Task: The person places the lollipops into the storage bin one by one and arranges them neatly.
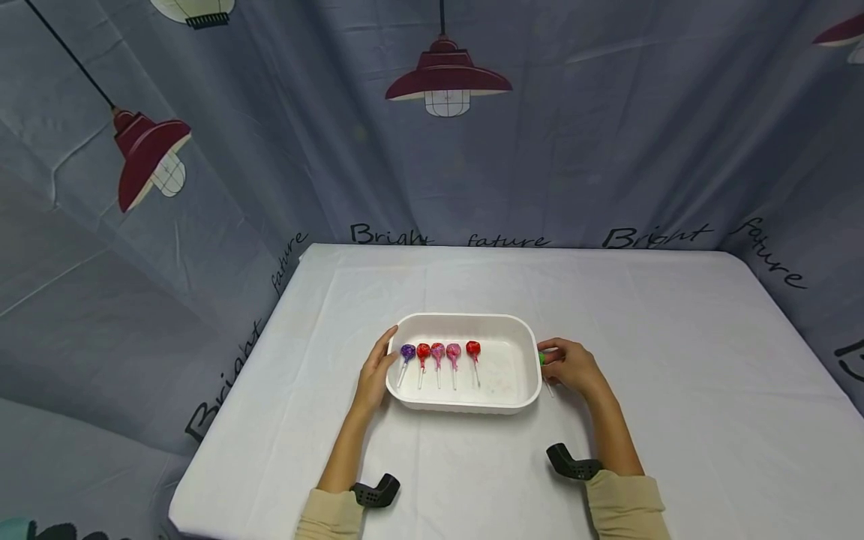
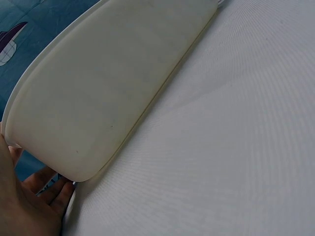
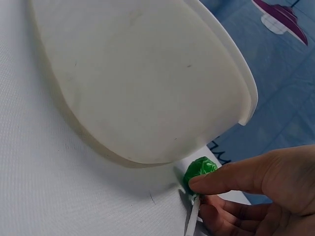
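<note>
A white tray (image 1: 508,375) rests on the table. Inside it, a row of lollipops lies with sticks toward me: a purple one (image 1: 408,352) leftmost, then a red one (image 1: 423,351), two pink ones, and another red lollipop (image 1: 473,349) set slightly apart. My left hand (image 1: 371,379) holds the tray's left end, thumb at the rim and fingers along the outer wall. Just outside the right end, my right hand (image 1: 572,367) pinches a green lollipop (image 3: 199,169) between thumb and fingers, its white stick (image 3: 192,216) pointing down.
A white cloth covers the table (image 1: 675,337). Behind and beside it hangs a grey-blue curtain (image 1: 574,150) printed with red lamps and lettering. Black devices (image 1: 574,463) are worn at both wrists. A teal and dark item (image 1: 40,530) shows at the lower left corner.
</note>
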